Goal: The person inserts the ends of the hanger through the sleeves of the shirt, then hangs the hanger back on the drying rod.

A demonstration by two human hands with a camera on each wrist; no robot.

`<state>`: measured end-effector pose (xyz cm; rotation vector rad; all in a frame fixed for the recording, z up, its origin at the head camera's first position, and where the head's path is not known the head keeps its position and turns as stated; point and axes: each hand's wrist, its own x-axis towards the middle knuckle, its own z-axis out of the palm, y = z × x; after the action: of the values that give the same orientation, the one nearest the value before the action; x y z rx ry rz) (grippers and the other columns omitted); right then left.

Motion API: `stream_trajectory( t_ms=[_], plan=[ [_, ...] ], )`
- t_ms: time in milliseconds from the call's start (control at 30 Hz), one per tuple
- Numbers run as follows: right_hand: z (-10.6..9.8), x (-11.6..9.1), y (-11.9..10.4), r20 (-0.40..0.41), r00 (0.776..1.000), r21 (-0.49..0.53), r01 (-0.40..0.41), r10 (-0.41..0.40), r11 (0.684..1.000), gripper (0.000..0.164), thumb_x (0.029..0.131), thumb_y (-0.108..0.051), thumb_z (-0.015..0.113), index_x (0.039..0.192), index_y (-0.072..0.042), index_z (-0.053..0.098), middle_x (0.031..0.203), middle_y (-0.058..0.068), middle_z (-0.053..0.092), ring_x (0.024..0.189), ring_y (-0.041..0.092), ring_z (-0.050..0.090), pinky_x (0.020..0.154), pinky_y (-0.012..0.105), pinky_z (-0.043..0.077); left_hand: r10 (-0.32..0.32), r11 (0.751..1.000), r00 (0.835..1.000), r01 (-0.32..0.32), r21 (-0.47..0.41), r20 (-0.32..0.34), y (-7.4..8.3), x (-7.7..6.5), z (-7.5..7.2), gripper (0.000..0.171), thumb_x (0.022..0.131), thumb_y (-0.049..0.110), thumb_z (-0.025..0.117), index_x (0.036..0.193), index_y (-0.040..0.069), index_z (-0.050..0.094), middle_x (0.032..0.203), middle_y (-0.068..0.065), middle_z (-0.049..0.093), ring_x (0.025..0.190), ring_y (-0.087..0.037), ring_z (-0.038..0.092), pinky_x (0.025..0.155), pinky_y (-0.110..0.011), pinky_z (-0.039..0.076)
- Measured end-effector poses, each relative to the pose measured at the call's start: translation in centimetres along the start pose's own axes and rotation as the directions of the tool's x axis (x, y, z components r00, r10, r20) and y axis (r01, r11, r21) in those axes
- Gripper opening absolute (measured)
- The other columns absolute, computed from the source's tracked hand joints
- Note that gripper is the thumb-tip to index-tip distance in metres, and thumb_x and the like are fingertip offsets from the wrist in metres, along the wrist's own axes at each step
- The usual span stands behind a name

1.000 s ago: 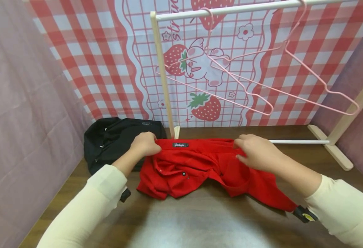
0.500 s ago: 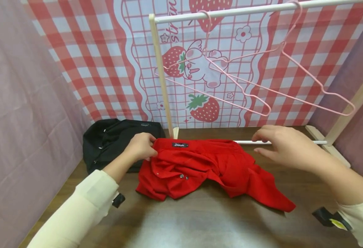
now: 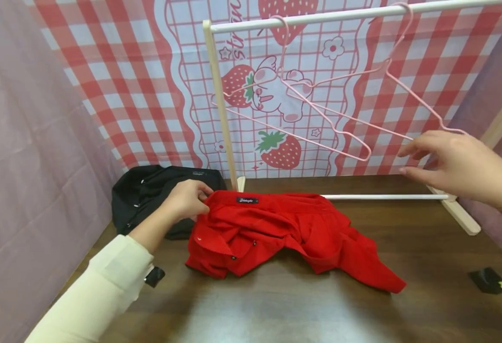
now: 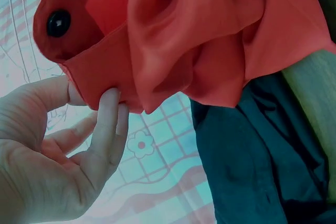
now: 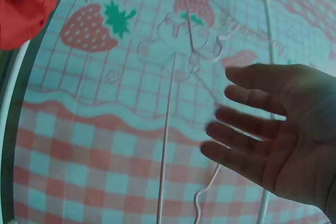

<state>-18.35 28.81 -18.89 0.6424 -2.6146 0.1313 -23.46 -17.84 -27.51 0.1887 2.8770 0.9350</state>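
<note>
A crumpled red garment (image 3: 272,228), with a dark label on its band, lies on the wooden table. My left hand (image 3: 185,200) pinches the left corner of that band. In the left wrist view, the fingers (image 4: 107,114) lie on the red cloth's edge, below a round black button (image 4: 58,23). My right hand (image 3: 461,164) is raised, away from the garment, with fingers spread loosely and nothing in them. From the head view it overlaps the lower right end of a pink wire hanger (image 3: 422,99). The right wrist view shows the bare palm (image 5: 294,145).
Another pink hanger (image 3: 319,112) hangs to the left on the white rail (image 3: 341,16) of a wooden-legged rack. A black garment (image 3: 148,195) is heaped at the back left. A strawberry-print cloth (image 3: 148,85) covers the back, with pinkish curtains (image 3: 41,166) at the sides.
My right hand has let go of the red garment's right end and moved right and up toward the hanger. My left hand has shifted slightly left; a front flap of the garment has dropped.
</note>
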Motion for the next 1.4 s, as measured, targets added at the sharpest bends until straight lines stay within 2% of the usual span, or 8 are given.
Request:
stream_trajectory(
  t_ms=[133, 333, 533, 733, 867, 1033, 1167, 1400],
  plan=[
    [-0.8, 0.6, 1.2, -0.035, 0.994, -0.035, -0.102, 0.101, 0.994, 0.04, 0.075, -0.004, 0.081, 0.107, 0.009, 0.062, 0.108, 0.032, 0.055, 0.093, 0.045, 0.054, 0.075, 0.063, 0.045, 0.013, 1.0, 1.0, -0.014, 0.016, 0.018, 0.3, -0.2, -0.5, 0.039, 0.076, -0.004, 0.07, 0.115, -0.003, 0.065, 0.099, -0.017, 0.065, 0.083, -0.025, 0.064, 0.055, -0.031, 0.057],
    [-2.3, 2.2, 2.5, -0.091, 0.962, -0.098, -0.265, 0.257, 0.959, 0.046, 0.082, -0.006, 0.073, 0.118, 0.013, 0.053, 0.109, 0.039, 0.052, 0.098, 0.054, 0.048, 0.077, 0.066, 0.042, 0.016, 1.0, 1.0, -0.016, 0.011, 0.025, 0.7, -0.4, -0.8, 0.039, 0.074, -0.007, 0.069, 0.113, -0.004, 0.067, 0.096, -0.017, 0.064, 0.077, -0.022, 0.062, 0.053, -0.031, 0.057],
    [-3.2, 4.9, 3.8, -0.043, 0.954, -0.111, -0.301, 0.298, 0.947, 0.044, 0.088, -0.009, 0.064, 0.121, 0.016, 0.05, 0.11, 0.041, 0.053, 0.094, 0.055, 0.052, 0.077, 0.064, 0.042, 0.01, 1.0, 0.999, -0.01, -0.016, 0.039, 0.9, -0.7, -0.9, 0.04, 0.074, -0.009, 0.069, 0.114, -0.004, 0.066, 0.096, -0.017, 0.062, 0.073, -0.021, 0.062, 0.053, -0.032, 0.057],
    [-2.9, 7.6, 4.9, 0.059, 0.943, -0.048, -0.325, 0.328, 0.944, 0.046, 0.096, -0.016, 0.055, 0.131, 0.012, 0.048, 0.122, 0.039, 0.051, 0.077, 0.044, 0.057, 0.072, 0.057, 0.044, 0.011, 1.0, 0.999, -0.01, -0.018, 0.046, 0.7, -0.5, -0.8, 0.04, 0.075, -0.009, 0.069, 0.115, -0.004, 0.066, 0.096, -0.017, 0.062, 0.074, -0.021, 0.063, 0.053, -0.032, 0.057],
    [-2.6, 8.7, 4.9, 0.091, 0.928, -0.058, -0.357, 0.361, 0.932, 0.047, 0.094, -0.012, 0.052, 0.134, 0.011, 0.046, 0.122, 0.037, 0.052, 0.086, 0.046, 0.054, 0.069, 0.057, 0.045, 0.012, 1.0, 0.998, -0.01, -0.025, 0.053, 0.7, -0.4, -0.7, 0.041, 0.075, -0.009, 0.069, 0.116, -0.004, 0.065, 0.098, -0.018, 0.062, 0.073, -0.021, 0.063, 0.054, -0.033, 0.057],
    [-2.5, 9.3, 4.6, 0.118, 0.922, -0.088, -0.36, 0.369, 0.929, 0.043, 0.086, -0.004, 0.049, 0.128, 0.008, 0.051, 0.112, 0.035, 0.055, 0.072, 0.037, 0.049, 0.05, 0.043, 0.039, 0.007, 1.0, 0.999, -0.006, -0.024, 0.049, 0.5, -0.5, -0.7, 0.041, 0.075, -0.009, 0.069, 0.116, -0.004, 0.066, 0.098, -0.018, 0.062, 0.074, -0.021, 0.064, 0.053, -0.032, 0.057],
    [-2.7, 9.6, 4.4, 0.101, 0.921, -0.123, -0.364, 0.377, 0.923, 0.04, 0.082, 0.0, 0.047, 0.12, 0.009, 0.053, 0.108, 0.034, 0.056, 0.077, 0.044, 0.05, 0.056, 0.052, 0.041, 0.004, 1.0, 0.999, -0.003, -0.021, 0.05, 0.5, -0.6, -0.6, 0.04, 0.076, -0.008, 0.069, 0.115, -0.003, 0.066, 0.098, -0.017, 0.062, 0.075, -0.022, 0.064, 0.054, -0.032, 0.057],
    [-3.6, 9.8, 4.2, 0.068, 0.89, -0.153, -0.438, 0.452, 0.886, 0.04, 0.083, 0.001, 0.045, 0.122, 0.008, 0.05, 0.106, 0.034, 0.056, 0.08, 0.048, 0.05, 0.062, 0.06, 0.041, -0.006, 1.0, 0.999, 0.007, -0.019, 0.048, 0.5, -0.6, -0.5, 0.039, 0.076, -0.007, 0.07, 0.114, -0.001, 0.067, 0.097, -0.016, 0.062, 0.076, -0.022, 0.063, 0.056, -0.034, 0.058]
  ],
)
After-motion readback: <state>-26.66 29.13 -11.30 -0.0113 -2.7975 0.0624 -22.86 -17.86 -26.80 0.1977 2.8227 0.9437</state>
